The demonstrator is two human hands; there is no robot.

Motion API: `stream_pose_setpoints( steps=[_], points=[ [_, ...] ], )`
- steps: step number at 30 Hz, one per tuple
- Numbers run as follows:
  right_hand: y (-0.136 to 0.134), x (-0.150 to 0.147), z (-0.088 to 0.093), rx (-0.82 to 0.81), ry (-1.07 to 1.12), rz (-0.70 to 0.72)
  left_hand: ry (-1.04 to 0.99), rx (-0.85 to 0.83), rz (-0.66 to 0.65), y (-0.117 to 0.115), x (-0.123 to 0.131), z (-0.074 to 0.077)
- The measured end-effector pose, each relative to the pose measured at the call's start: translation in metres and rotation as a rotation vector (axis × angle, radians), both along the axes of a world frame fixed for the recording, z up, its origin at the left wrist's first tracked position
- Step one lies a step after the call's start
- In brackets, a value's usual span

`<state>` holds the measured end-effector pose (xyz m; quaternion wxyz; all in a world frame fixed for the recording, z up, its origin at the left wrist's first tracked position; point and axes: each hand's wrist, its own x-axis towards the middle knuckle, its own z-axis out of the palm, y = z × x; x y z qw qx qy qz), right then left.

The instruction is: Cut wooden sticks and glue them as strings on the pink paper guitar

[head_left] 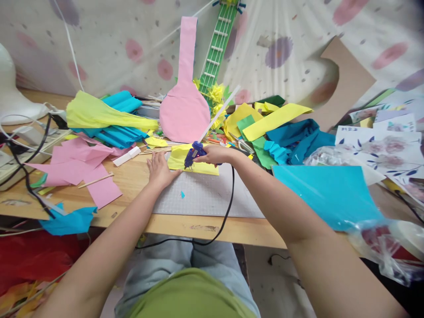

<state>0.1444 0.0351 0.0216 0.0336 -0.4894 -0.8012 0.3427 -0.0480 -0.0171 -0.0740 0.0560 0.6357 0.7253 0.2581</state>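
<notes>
A blue hot glue gun [196, 153] is gripped in my right hand [215, 154], its nozzle pointing down at the near edge of a piece of yellow paper [207, 168]. My left hand [161, 169] lies with fingers spread at the left end of that paper, thumb along its edge. Beneath is a grey gridded cutting mat [205, 198]. The gun's black cord [231, 198] loops down over the table edge. A pink guitar-like shape [184, 110] stands upright just behind, and the white glue stick seems to stick out of the gun's back.
Pink paper scraps [99, 170] and a power strip [31, 154] are on the left. A blue sheet [326, 190] lies right, beside crumpled blue paper [301, 139]. A green stringed neck [217, 48] leans on the curtain. A plastic-wrapped roll [406, 238] sits at the right edge.
</notes>
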Motion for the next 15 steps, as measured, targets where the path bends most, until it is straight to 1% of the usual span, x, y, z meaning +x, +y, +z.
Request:
stream_pose_setpoints(
  steps=[8,10,15],
  points=[
    [-0.005,0.033,0.003,0.004,-0.044,-0.066,0.001,-0.01,0.003,0.0,0.0,0.001],
    [-0.007,0.041,0.004,0.015,-0.084,-0.087,0.002,-0.012,0.004,0.0,0.0,0.001],
    [-0.013,0.058,0.01,0.01,-0.261,-0.036,0.012,-0.021,0.008,0.0,-0.001,0.001]
  ],
)
